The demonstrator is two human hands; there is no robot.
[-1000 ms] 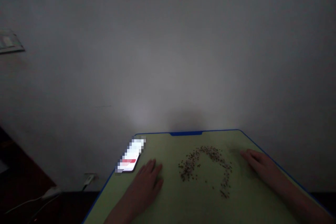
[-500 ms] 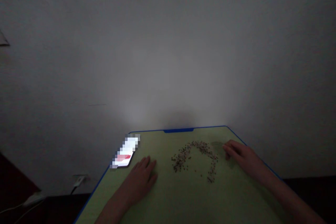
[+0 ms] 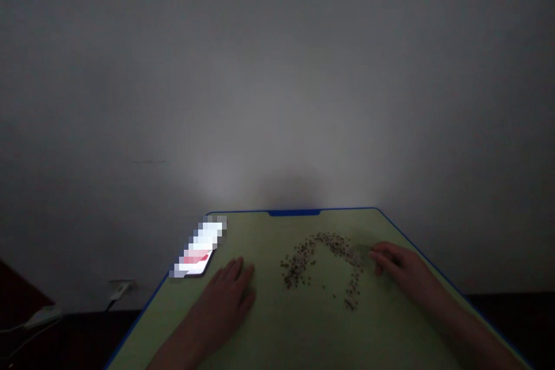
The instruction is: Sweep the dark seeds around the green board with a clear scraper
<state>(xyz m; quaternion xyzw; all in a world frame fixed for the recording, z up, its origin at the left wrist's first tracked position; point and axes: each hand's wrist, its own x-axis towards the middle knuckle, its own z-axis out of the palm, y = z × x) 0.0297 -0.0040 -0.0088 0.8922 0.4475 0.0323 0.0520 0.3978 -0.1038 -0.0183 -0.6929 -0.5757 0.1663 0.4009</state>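
A pale green table top [image 3: 281,329] with a blue rim fills the lower middle of the dim head view. Several small dark grains [image 3: 323,263] lie scattered on it in an arch. My left hand [image 3: 228,295] rests flat on the table, fingers stretched out, just left of the grains and below a lit phone [image 3: 197,248]. My right hand [image 3: 396,269] lies at the right end of the arch, its fingers curled down and touching the table beside the grains. Nothing shows in either hand.
The phone lies at the table's far left corner with its screen glowing. A bare grey wall rises behind the table. On the dark floor at lower left are a white plug [image 3: 119,289] and a cable [image 3: 30,324].
My right hand has slid left from the table's right edge up to the right end of the grain arch. The view has shifted a little; the left hand stays flat.
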